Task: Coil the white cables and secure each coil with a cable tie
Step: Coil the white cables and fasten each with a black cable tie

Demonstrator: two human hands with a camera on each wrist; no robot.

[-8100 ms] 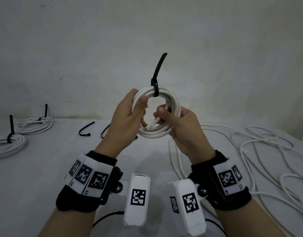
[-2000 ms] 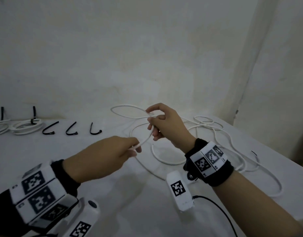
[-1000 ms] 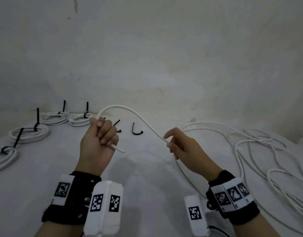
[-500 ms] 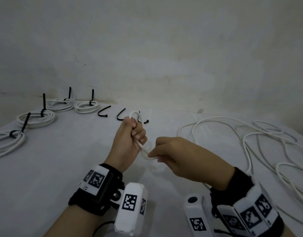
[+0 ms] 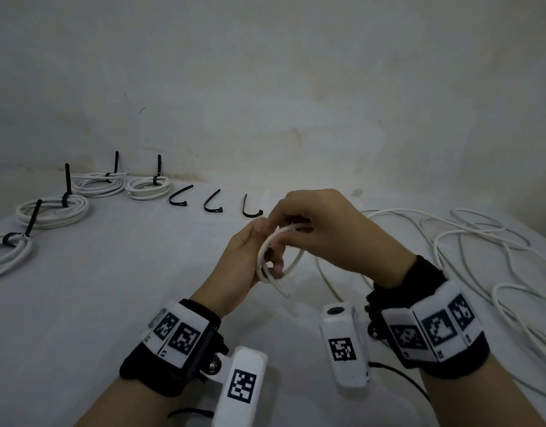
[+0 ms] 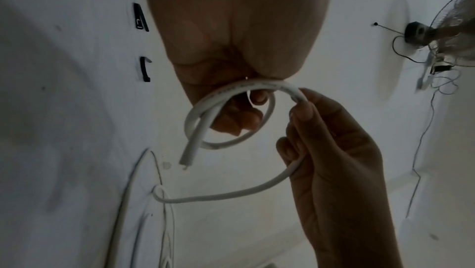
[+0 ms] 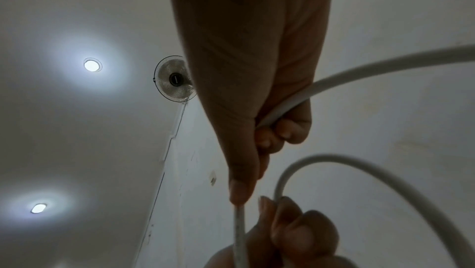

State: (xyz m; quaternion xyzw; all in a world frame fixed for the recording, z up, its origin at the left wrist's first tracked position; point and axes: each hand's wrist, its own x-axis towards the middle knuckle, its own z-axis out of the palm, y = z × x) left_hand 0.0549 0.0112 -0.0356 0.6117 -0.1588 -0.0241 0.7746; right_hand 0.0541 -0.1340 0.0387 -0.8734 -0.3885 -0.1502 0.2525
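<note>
Left hand [image 5: 241, 260] fingers curled round a small first loop of white cable [image 5: 276, 257] above the table [image 5: 111, 303], right hand [image 5: 336, 232] pinching the cable's next turn, loose cable trailing right, three spare ties [image 5: 211, 204] and tied coils [image 5: 147, 188] far left.

White table [image 5: 142, 303] set against a wall. Along its far left edge lie four tied coils of white cable [image 5: 53, 209], each bound by a black cable tie with its tail standing up. Just right of them, three loose black cable ties [image 5: 211, 205] lie in a row. Loose white cable [image 5: 481, 241] sprawls in loops over the right side.
</note>
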